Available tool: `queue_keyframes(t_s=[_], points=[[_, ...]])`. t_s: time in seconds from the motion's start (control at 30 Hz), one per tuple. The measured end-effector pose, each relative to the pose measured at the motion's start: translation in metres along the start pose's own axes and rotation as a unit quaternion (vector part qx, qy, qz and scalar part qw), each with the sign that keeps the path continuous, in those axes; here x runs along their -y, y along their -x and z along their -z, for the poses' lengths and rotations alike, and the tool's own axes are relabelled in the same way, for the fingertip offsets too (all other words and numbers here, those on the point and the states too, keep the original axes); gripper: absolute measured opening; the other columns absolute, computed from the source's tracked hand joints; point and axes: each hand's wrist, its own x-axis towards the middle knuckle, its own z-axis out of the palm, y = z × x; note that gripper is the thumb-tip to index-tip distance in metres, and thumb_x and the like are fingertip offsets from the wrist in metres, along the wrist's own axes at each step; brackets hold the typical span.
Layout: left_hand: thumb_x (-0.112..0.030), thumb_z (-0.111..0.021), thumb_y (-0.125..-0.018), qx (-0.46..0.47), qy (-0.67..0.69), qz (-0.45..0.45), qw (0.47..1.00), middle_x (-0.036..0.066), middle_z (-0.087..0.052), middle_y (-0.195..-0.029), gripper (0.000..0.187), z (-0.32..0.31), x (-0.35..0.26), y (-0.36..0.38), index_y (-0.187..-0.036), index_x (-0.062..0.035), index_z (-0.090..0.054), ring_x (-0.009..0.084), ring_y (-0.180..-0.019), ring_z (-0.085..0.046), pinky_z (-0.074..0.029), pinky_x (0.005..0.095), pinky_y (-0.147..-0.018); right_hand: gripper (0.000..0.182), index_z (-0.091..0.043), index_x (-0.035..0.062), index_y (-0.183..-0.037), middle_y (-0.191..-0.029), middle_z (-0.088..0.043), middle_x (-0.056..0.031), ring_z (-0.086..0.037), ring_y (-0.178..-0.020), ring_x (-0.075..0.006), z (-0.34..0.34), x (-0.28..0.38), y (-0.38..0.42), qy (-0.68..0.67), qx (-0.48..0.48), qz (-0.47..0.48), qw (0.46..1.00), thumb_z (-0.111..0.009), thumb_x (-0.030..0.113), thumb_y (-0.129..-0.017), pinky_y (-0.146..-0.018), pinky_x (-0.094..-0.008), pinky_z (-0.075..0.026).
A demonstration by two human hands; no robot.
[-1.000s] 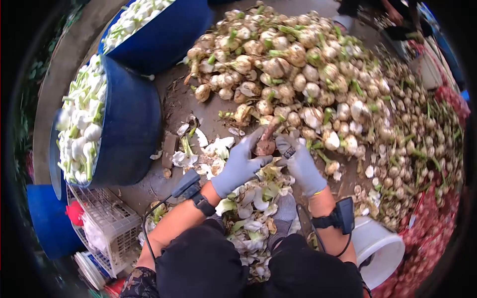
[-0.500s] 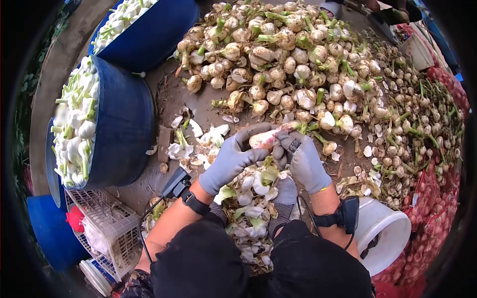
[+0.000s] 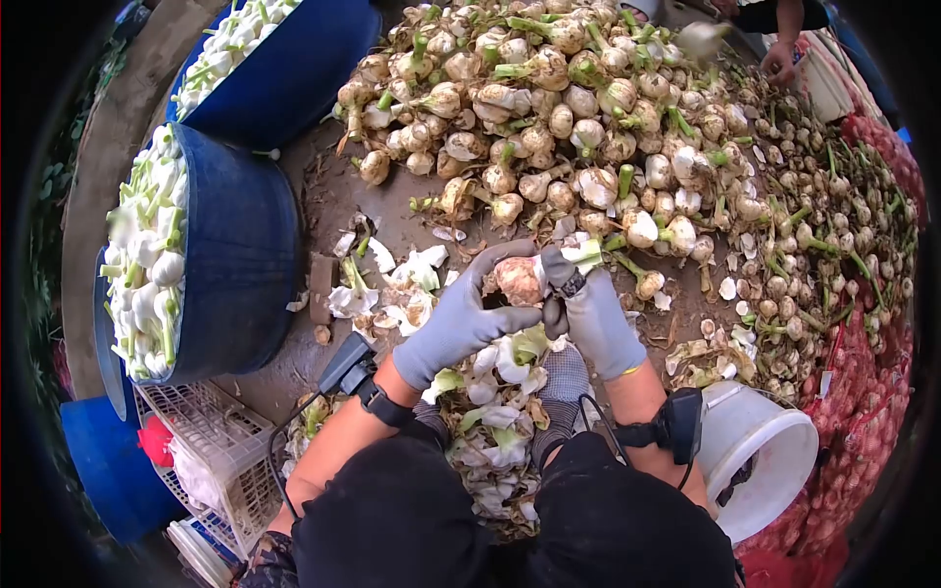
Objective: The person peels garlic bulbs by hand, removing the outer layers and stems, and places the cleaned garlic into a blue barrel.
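Note:
A garlic bulb (image 3: pixel 520 280) with brownish, reddish skin is held between my two gloved hands, its pale green stem end pointing right. Wrapped round the bulb's left side are the fingers of my left hand (image 3: pixel 472 312) in a grey glove. My right hand (image 3: pixel 588 306), gloved too, closes on the stem side with dark-stained fingertips. Loose garlic peels (image 3: pixel 490 412) lie below the hands, between my feet. Just beyond the hands spreads a large heap of unpeeled garlic (image 3: pixel 549 127).
Blue tubs (image 3: pixel 240 255) of white garlic stand left, above a plastic crate (image 3: pixel 211 431). A white bucket (image 3: pixel 774 451) is by my right forearm. Smaller bulbs (image 3: pixel 784 284) and red net sacks (image 3: pixel 853 412) lie right. Another person's hand (image 3: pixel 779 61) shows at the upper right.
The bulb has turned in my hands, so its rounded end faces left and its cut stem shows on the right. The other person's hand has come lower into view, with something blurred near it.

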Motion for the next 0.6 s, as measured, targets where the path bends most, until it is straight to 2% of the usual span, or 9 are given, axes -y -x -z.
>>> queue_keyframes(t_s=[0.07, 0.13, 0.23, 0.27, 0.3, 0.47, 0.53, 0.57, 0.6], points=[[-0.011, -0.077, -0.079, -0.018, -0.02, 0.04, 0.999, 0.006, -0.06, -0.116, 0.072, 0.007, -0.01, 0.002, -0.14, -0.0033, -0.042, 0.0113, -0.103, -0.058, -0.048, 0.0256, -0.09, 0.033, -0.063, 0.0028, -0.099, -0.065, -0.055, -0.0002, -0.053, -0.05, -0.0077, -0.005, 0.001, -0.002, -0.028, -0.016, -0.072, 0.997, -0.057, 0.035, -0.096, -0.04, -0.0222, -0.039], [-0.018, -0.077, -0.08, -0.013, 0.098, 0.103, 0.99, 0.006, -0.058, -0.122, 0.072, 0.005, -0.018, 0.006, -0.14, -0.0029, -0.042, 0.0134, -0.108, -0.057, -0.047, 0.0298, -0.094, 0.032, -0.064, 0.0028, -0.107, -0.067, -0.058, -0.0015, -0.053, -0.05, -0.0077, -0.003, 0.0, -0.001, -0.015, 0.001, -0.082, 0.997, -0.055, 0.032, -0.098, -0.043, -0.022, -0.041], [-0.015, -0.072, -0.084, -0.014, 0.171, 0.096, 0.981, 0.006, -0.059, -0.121, 0.07, 0.01, -0.011, 0.008, -0.144, -0.005, -0.037, 0.0147, -0.103, -0.059, -0.049, 0.0298, -0.091, 0.037, -0.057, 0.0003, -0.127, -0.075, -0.066, -0.007, -0.054, -0.054, -0.0084, -0.003, -0.001, 0.0, -0.072, 0.055, -0.056, 0.994, -0.047, 0.026, -0.101, -0.052, -0.0211, -0.046], [-0.015, -0.071, -0.085, -0.006, 0.212, 0.109, 0.971, 0.007, -0.059, -0.121, 0.07, 0.011, -0.01, 0.008, -0.145, -0.0062, -0.035, 0.0153, -0.101, -0.06, -0.049, 0.03, -0.09, 0.037, -0.057, 0.0003, -0.127, -0.075, -0.066, -0.007, -0.054, -0.054, -0.0084, -0.005, 0.002, 0.001, -0.07, 0.058, -0.053, 0.994, -0.047, 0.026, -0.101, -0.052, -0.0211, -0.046], [-0.013, -0.071, -0.086, -0.02, 0.248, 0.106, 0.963, 0.004, -0.062, -0.11, 0.067, 0.009, -0.009, 0.007, -0.144, -0.0102, -0.039, 0.0088, -0.081, -0.058, -0.049, 0.0229, -0.073, 0.036, -0.058, -0.0011, -0.125, -0.077, -0.066, -0.0075, -0.054, -0.055, -0.0086, -0.007, 0.006, 0.003, -0.06, 0.068, -0.024, 0.996, -0.048, 0.024, -0.101, -0.052, -0.0213, -0.046], [-0.017, -0.067, -0.089, -0.017, 0.289, 0.087, 0.953, 0.006, -0.062, -0.107, 0.059, 0.016, 0.007, 0.007, -0.14, -0.0089, -0.04, 0.0109, -0.08, -0.06, -0.05, 0.0246, -0.072, 0.024, -0.063, -0.003, -0.107, -0.073, -0.068, -0.0091, -0.06, -0.057, -0.0107, -0.006, 0.004, 0.0, -0.002, 0.033, -0.024, 0.999, -0.05, 0.015, -0.097, -0.052, -0.0256, -0.049], [-0.025, -0.065, -0.092, 0.003, 0.324, 0.081, 0.943, 0.004, -0.062, -0.103, 0.048, 0.024, 0.017, 0.004, -0.133, -0.0085, -0.045, 0.0105, -0.079, -0.06, -0.05, 0.0237, -0.071, 0.023, -0.063, -0.0023, -0.105, -0.07, -0.067, -0.01, -0.062, -0.057, -0.0151, -0.006, -0.006, -0.003, 0.107, 0.015, 0.026, 0.994, -0.053, 0.015, -0.096, -0.053, -0.0291, -0.05], [-0.045, -0.059, -0.094, 0.007, 0.338, 0.083, 0.937, 0.004, -0.061, -0.102, 0.053, 0.024, 0.021, 0.009, -0.13, -0.0088, -0.045, 0.0094, -0.074, -0.06, -0.048, 0.0225, -0.067, 0.021, -0.064, -0.0016, -0.103, -0.068, -0.066, -0.0108, -0.065, -0.057, -0.0194, -0.007, -0.012, -0.005, 0.213, -0.005, 0.075, 0.974, -0.055, 0.016, -0.094, -0.054, -0.0327, -0.051], [-0.045, -0.059, -0.094, 0.005, 0.338, 0.082, 0.938, 0.004, -0.061, -0.102, 0.053, 0.025, 0.017, 0.008, -0.13, -0.0088, -0.045, 0.0094, -0.074, -0.06, -0.048, 0.0225, -0.067, 0.021, -0.064, -0.0016, -0.103, -0.068, -0.066, -0.0108, -0.065, -0.057, -0.0194, -0.007, -0.015, -0.007, 0.214, -0.003, 0.076, 0.974, -0.055, 0.016, -0.094, -0.054, -0.0327, -0.051]])
